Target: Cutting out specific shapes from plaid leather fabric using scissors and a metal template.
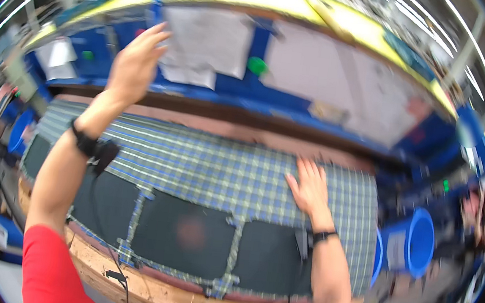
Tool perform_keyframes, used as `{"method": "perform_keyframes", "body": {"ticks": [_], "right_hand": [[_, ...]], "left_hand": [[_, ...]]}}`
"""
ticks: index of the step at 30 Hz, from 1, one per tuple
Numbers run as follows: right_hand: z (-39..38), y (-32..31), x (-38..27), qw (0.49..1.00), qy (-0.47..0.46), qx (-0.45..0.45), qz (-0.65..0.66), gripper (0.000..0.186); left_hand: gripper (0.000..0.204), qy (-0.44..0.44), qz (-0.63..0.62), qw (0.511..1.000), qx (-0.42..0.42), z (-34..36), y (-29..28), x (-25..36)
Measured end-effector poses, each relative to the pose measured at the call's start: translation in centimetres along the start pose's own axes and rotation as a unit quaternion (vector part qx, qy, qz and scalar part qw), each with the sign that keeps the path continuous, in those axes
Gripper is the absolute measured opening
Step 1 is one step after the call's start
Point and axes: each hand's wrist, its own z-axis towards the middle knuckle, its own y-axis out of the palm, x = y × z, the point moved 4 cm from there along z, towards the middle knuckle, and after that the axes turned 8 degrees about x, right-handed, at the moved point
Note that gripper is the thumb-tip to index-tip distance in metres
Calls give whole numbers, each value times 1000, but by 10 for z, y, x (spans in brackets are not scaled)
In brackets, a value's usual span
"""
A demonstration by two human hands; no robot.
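Head | hands: 2, left hand (136,64) raised, right hand (309,186) flat | plaid cloth (210,169): 1

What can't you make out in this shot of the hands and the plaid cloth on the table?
- Papers on the blue board, head view: motion blur leaves them unreadable.
- Left hand, raised in the air: blurred, fingertip detail lost.
- Plaid cloth: its near edge is covered by dark panels.
- Right hand lies flat on the cloth, hiding the part beneath.
- Blue bins at right: contents smeared by fisheye rim.
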Motion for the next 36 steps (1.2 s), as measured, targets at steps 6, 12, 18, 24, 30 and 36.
{"method": "perform_keyframes", "body": {"ticks": [6,12,18,24,30,36], "right_hand": [[6,4,10,999,8,-16,-30,69],[-5,11,12,1000,21,-16,-5,68],[-5,10,11,999,28,-33,-25,72],[-2,6,4,1000,9,-20,-23,69],[-1,12,7,999,-1,-22,-25,67],[1,9,14,999,-10,-20,-30,69]], "left_hand": [[47,-87,-59,922,-371,-178,35,5],[56,-127,116,915,-365,-235,71,-34],[56,-108,114,919,-363,-230,71,-43],[56,-102,92,920,-366,-217,96,-36],[58,-91,119,921,-360,-226,101,-35],[58,-82,133,926,-344,-220,104,-33]]}}
